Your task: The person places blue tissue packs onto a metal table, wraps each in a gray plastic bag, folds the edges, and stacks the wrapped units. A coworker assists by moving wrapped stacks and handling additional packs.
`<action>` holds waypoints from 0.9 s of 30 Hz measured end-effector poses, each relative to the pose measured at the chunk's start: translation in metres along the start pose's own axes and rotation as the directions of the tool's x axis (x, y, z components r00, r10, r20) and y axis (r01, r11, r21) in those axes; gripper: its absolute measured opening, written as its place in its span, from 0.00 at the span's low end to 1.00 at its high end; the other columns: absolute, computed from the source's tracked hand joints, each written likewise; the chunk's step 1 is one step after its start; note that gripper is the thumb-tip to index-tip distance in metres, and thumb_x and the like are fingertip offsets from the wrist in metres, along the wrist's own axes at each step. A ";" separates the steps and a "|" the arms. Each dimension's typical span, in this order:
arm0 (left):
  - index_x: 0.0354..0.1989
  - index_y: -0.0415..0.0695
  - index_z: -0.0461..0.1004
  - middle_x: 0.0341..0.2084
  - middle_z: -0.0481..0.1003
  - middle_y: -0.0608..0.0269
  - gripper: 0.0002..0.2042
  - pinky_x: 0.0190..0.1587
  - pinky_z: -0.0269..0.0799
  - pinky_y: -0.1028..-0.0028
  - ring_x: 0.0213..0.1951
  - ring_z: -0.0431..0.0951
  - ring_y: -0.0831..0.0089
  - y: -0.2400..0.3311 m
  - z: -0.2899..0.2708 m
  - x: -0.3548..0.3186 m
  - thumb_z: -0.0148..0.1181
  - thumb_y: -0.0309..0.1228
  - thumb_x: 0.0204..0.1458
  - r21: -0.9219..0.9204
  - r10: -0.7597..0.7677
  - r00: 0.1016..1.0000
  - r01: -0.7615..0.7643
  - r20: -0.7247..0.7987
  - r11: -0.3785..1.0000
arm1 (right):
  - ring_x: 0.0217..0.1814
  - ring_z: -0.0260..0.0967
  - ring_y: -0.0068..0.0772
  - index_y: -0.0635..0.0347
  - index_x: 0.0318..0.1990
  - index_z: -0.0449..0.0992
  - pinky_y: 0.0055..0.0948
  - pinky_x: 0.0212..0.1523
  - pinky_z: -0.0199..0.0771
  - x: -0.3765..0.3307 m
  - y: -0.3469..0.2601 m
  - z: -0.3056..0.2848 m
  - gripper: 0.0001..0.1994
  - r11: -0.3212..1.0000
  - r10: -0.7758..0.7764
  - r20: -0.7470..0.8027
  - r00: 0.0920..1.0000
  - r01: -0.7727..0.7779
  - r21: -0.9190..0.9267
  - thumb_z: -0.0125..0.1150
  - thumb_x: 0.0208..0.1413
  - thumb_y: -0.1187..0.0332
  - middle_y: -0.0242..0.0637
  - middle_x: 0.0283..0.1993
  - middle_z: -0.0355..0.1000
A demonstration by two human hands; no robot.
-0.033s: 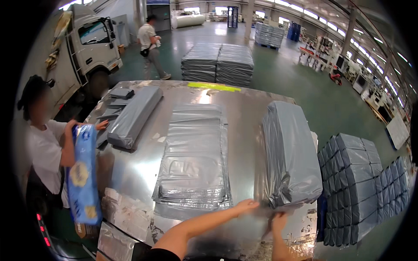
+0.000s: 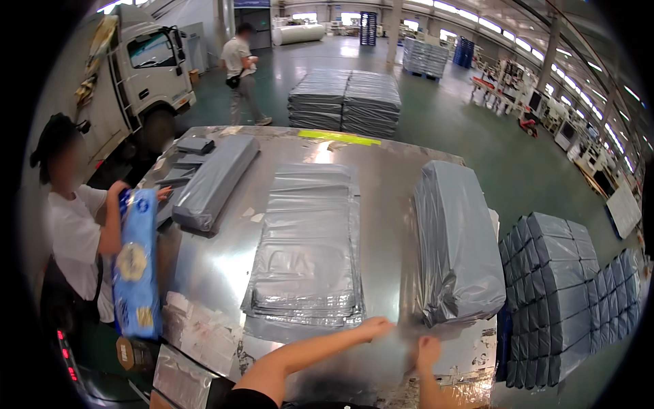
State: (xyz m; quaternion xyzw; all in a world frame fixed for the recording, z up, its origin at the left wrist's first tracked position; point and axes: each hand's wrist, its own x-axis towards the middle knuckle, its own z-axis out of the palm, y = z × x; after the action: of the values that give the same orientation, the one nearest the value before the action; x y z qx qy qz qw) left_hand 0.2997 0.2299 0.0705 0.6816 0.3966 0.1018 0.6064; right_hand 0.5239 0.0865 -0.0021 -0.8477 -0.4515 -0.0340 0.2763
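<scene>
- Your left hand [image 2: 377,328] and right hand [image 2: 428,347] lay flat on a thin grey bag [image 2: 402,337], fingers spread, just below the flat bag stack [image 2: 306,245].
- Right of that stack, one long filled package [image 2: 456,238] was wrapped; the stack remained unused.

In front of me stands a shiny metal-topped table [image 2: 381,204], and flat in its middle lies a stack of clear-grey plastic bags [image 2: 306,249]. To my right on the same top sits a long bundle wrapped in grey plastic film [image 2: 456,238], and toward the far left corner lies a slimmer grey wrapped bundle [image 2: 214,180] with a few small grey packets [image 2: 194,144] beside it. Crumpled silvery wrapping sheets [image 2: 197,327] lie at the near left edge, and a yellow strip [image 2: 338,137] marks the far edge.
</scene>
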 end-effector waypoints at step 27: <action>0.19 0.41 0.76 0.19 0.80 0.63 0.26 0.20 0.74 0.76 0.18 0.79 0.75 -0.183 -0.033 -0.368 0.44 0.50 0.59 -0.332 -0.556 0.808 0.479 -0.196 0.813 | 0.46 0.70 0.37 0.67 0.48 0.71 0.36 0.46 0.72 -0.122 -0.110 0.086 0.15 0.520 -0.793 0.035 0.608 0.707 -0.479 0.53 0.60 0.64 0.45 0.46 0.71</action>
State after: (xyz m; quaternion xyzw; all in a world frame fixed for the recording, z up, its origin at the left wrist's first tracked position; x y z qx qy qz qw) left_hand -0.0420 0.0011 0.0388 0.4362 0.6338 0.0803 0.6337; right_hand 0.3492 0.0868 -0.0642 -0.5997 -0.7242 -0.3325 0.0728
